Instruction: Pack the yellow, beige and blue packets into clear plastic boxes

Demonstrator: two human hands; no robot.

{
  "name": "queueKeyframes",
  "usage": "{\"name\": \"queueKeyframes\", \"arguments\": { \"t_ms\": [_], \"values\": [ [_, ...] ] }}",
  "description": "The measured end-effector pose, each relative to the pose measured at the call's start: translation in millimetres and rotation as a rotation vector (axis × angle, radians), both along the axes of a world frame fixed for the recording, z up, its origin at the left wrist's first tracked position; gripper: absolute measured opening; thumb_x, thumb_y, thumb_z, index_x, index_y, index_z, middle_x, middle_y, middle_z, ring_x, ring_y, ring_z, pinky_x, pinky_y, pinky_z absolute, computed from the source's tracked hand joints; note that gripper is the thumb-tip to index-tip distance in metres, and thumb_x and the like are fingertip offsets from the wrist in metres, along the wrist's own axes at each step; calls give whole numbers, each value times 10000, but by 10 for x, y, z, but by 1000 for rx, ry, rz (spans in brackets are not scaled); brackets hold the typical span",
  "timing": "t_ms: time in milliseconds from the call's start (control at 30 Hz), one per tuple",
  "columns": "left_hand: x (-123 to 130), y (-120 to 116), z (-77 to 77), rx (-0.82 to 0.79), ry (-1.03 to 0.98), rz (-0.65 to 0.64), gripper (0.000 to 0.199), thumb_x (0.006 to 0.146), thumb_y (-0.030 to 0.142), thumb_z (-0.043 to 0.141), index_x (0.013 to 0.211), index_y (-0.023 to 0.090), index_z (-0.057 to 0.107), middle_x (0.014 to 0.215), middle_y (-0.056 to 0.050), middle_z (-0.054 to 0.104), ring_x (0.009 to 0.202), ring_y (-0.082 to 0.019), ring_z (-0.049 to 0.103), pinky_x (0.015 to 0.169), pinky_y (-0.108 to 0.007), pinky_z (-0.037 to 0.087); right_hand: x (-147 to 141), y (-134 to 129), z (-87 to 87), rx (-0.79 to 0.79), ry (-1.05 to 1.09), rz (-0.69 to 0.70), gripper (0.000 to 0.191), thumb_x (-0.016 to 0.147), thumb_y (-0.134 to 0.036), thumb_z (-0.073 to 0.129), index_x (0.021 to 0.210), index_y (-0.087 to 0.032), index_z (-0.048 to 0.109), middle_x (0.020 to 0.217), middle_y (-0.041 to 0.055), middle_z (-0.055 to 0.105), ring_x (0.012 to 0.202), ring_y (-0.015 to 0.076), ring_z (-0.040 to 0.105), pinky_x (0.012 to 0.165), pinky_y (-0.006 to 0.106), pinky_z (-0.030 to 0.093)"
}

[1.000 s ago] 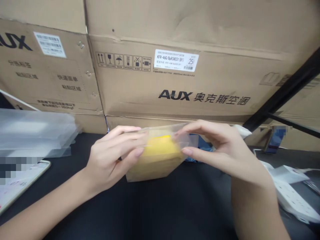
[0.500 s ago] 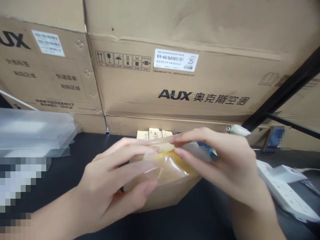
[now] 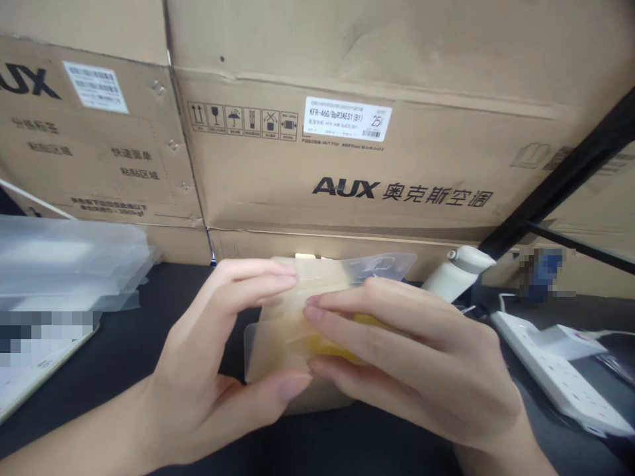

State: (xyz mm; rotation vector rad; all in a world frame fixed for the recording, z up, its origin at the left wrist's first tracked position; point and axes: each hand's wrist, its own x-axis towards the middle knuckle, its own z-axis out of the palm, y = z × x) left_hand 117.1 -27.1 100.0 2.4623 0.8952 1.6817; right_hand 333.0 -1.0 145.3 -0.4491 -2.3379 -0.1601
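Observation:
A translucent frosted plastic box [image 3: 278,347] lies between my hands, with its flaps up and something yellow [image 3: 325,345] showing through it. My left hand [image 3: 208,357] braces its left side, the fingers along the upper flap and the thumb low at the front. Across the right part, my right hand [image 3: 417,360] has its fingertips pressed together on the plastic and covers much of it. A clear flap with a slot [image 3: 389,266] stands up behind the right fingers. What the right palm hides cannot be seen.
Stacked clear plastic sheets [image 3: 69,264] lie at the left on the black table [image 3: 173,297]. A white bottle [image 3: 459,274] and a power strip [image 3: 560,370] with a plugged-in adapter are at the right. Large cardboard cartons [image 3: 347,165] wall off the back; a black bar [image 3: 560,165] slants at right.
The right hand has moved left and down onto the plastic. My left fingers have lifted and spread from the thumb. The slotted flap and the bottle now show more.

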Motion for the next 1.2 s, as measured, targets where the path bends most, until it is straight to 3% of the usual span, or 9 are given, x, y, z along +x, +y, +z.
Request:
{"name": "queueKeyframes", "arguments": {
  "t_ms": [67,167,333,500,633,800,933,1200],
  "values": [
    [5,-3,-19,-50,-85,-65,485,879,322,607,1342,250,482,1264,-104,569,1157,-295,569,957,-480,551,1,-1,7,-15,25,11,85,912,-264,598,947,-236,670,980,21,727,797,145,689,732,248,573],
    [42,-4,-25,-133,-191,-61,347,951,235,489,1288,310,518,1301,-64,560,1106,-260,625,965,-476,553,-2,15,26,-40,54,68,64,898,-210,617,935,-227,666,971,11,730,818,128,691,777,211,564],
    [102,14,8,-200,-339,-113,354,939,163,521,1270,288,523,1329,-51,554,984,-198,696,891,-378,609,2,61,31,-110,42,133,74,893,-206,632,961,-190,656,1006,40,723,904,137,684,842,215,555],
    [63,25,96,-264,-124,-44,299,930,168,535,1206,260,602,1127,-25,715,1028,-208,693,891,-320,605,18,63,23,-139,25,113,90,906,-192,603,979,-205,655,1014,46,716,904,144,683,845,245,560],
    [16,22,143,-227,22,-22,269,925,170,536,1138,265,668,1111,-7,734,997,-220,707,884,-338,603,24,45,39,-155,1,133,117,914,-186,591,1011,-200,656,1023,51,709,945,142,677,863,240,553],
    [-12,1,136,-247,33,-17,289,909,131,554,1136,277,659,1133,12,726,1001,-173,699,913,-276,569,23,48,38,-178,12,144,128,911,-175,600,1026,-182,654,1032,66,703,961,147,672,859,244,557],
    [-19,-16,119,-292,16,-19,303,908,117,553,1129,300,650,1135,26,719,1036,-154,680,937,-251,539,26,53,23,-170,79,166,100,907,-161,602,979,-189,665,956,54,705,864,139,678,796,236,576],
    [-4,-7,127,-321,-28,-26,277,907,128,549,1089,312,649,1108,40,723,1007,-155,686,900,-257,550,27,-17,35,-135,106,70,132,875,-155,643,981,-223,682,914,34,699,820,131,678,746,227,575]
  ]
}}
